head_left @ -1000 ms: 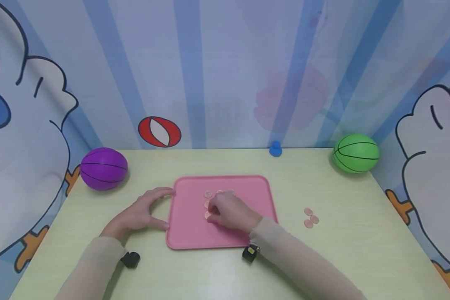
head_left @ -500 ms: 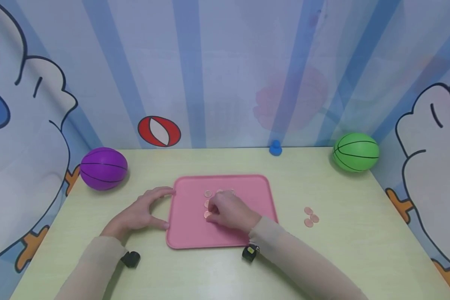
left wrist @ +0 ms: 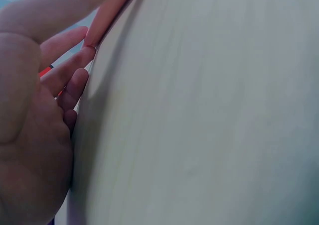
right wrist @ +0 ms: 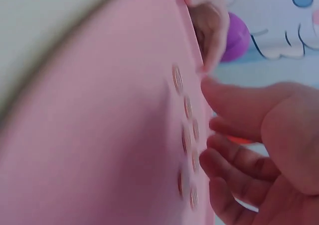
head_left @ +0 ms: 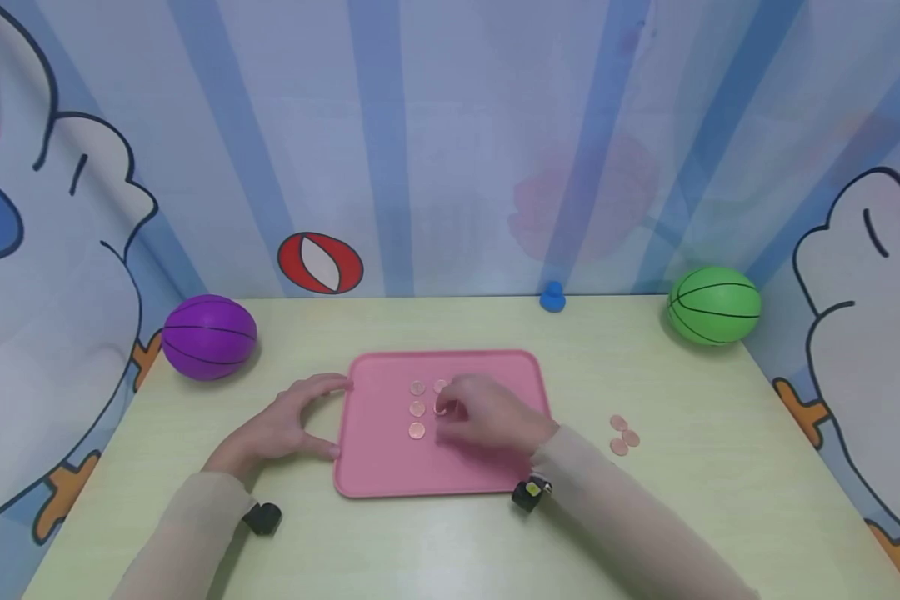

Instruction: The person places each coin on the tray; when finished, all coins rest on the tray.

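Several copper-coloured coins (head_left: 417, 431) lie in rows on a pink tray (head_left: 386, 475); some are hidden behind my right hand in the head view. My right hand (head_left: 491, 417) hovers over the middle of the tray. In the right wrist view its thumb and fingers are apart, with nothing between them, beside the coins (right wrist: 177, 79). At the tray's left edge, my left hand (head_left: 273, 429) touches the rim with thumb and fingertips spread. The left wrist view shows its fingers loosely extended against the tray (left wrist: 114, 11).
Three more coins (head_left: 618, 447) lie together on the table (head_left: 690, 500) right of the tray. A purple ball (head_left: 209, 337) sits at the back left, a green ball (head_left: 714, 306) at the back right. A small blue object (head_left: 552, 297) stands by the back curtain (head_left: 450, 167).
My right hand has come away from the nearest coin of the left column and shifted right, its fingers parting. That column of three coins is now uncovered. My left hand has stayed put.
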`<state>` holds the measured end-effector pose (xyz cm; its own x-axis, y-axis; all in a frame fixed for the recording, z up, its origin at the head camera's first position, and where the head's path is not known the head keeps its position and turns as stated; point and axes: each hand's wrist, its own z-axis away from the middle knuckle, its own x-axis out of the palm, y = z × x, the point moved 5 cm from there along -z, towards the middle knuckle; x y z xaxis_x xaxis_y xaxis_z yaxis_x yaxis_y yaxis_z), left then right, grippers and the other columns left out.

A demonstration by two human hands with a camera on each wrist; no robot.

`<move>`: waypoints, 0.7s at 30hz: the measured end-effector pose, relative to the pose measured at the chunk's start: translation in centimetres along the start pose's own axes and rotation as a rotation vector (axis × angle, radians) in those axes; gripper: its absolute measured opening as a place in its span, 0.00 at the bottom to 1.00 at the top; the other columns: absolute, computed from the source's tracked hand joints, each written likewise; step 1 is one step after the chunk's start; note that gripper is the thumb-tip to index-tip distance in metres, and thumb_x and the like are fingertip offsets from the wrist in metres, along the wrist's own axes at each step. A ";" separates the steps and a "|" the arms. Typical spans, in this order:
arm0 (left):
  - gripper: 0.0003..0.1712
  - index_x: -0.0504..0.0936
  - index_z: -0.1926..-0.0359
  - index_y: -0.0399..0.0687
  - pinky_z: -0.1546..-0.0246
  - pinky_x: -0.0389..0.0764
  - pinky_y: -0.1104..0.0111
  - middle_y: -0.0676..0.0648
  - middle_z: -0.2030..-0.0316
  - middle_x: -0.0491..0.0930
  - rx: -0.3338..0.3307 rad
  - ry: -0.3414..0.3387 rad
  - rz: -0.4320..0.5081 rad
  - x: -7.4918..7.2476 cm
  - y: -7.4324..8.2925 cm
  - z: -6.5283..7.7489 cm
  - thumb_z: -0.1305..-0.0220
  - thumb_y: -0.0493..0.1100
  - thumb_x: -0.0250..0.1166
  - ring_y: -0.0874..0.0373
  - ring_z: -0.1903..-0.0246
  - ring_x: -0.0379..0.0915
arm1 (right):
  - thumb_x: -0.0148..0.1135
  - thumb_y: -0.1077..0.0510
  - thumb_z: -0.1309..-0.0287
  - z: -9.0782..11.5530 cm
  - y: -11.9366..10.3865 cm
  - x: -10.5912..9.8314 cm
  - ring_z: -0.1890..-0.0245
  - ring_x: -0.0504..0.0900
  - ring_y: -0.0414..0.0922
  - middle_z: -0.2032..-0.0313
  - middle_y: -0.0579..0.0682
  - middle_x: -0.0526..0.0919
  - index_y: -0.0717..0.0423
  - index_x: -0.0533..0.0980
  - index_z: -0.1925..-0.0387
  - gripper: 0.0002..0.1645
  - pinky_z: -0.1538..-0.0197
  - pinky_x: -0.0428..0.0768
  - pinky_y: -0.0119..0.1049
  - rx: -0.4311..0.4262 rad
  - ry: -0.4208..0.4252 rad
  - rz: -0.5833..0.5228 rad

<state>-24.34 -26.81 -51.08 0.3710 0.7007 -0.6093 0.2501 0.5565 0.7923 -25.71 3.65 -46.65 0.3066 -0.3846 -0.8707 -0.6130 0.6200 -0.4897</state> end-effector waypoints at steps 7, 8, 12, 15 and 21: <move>0.59 0.68 0.23 0.57 0.27 0.48 0.28 0.44 0.22 0.62 0.025 0.005 -0.009 0.0 0.3 0.0 0.55 0.55 0.87 0.37 0.23 0.51 | 0.77 0.55 0.39 2.7 2.7 -2.9 0.56 0.83 0.42 0.56 0.45 0.87 0.55 0.87 0.52 0.15 0.50 0.85 0.37 -0.025 0.002 -0.071; 0.59 0.68 0.22 0.58 0.27 0.48 0.28 0.45 0.22 0.62 0.022 0.004 -0.009 0.0 0.3 0.0 0.55 0.55 0.87 0.37 0.23 0.51 | 0.77 0.56 0.39 3.1 3.3 -3.3 0.56 0.84 0.43 0.56 0.46 0.87 0.55 0.86 0.52 0.15 0.50 0.85 0.38 -0.022 0.009 -0.076; 0.60 0.68 0.22 0.59 0.26 0.47 0.29 0.46 0.22 0.62 0.008 0.000 -0.007 0.0 0.2 0.0 0.56 0.55 0.87 0.39 0.22 0.50 | 0.77 0.58 0.40 4.9 5.2 -5.0 0.56 0.85 0.44 0.56 0.47 0.88 0.56 0.86 0.52 0.15 0.50 0.86 0.41 0.012 0.037 -0.080; 0.60 0.68 0.22 0.59 0.26 0.47 0.29 0.46 0.22 0.62 0.004 0.001 -0.008 0.0 0.2 -0.1 0.57 0.54 0.87 0.39 0.22 0.50 | 0.77 0.57 0.39 6.3 6.8 -6.0 0.56 0.84 0.44 0.57 0.46 0.88 0.55 0.86 0.52 0.15 0.49 0.86 0.43 0.054 0.039 -0.082; 0.61 0.68 0.22 0.59 0.26 0.48 0.29 0.45 0.22 0.62 -0.004 0.004 -0.012 0.0 0.2 0.0 0.57 0.55 0.87 0.39 0.22 0.50 | 0.73 0.55 0.36 9.1 10.0 -7.4 0.51 0.85 0.47 0.54 0.45 0.88 0.53 0.86 0.49 0.15 0.46 0.86 0.49 0.176 0.017 -0.102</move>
<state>-24.31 -26.68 -50.95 0.3642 0.6960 -0.6189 0.2506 0.5668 0.7848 -27.47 18.93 -45.53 0.3472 -0.4618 -0.8162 -0.4426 0.6866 -0.5768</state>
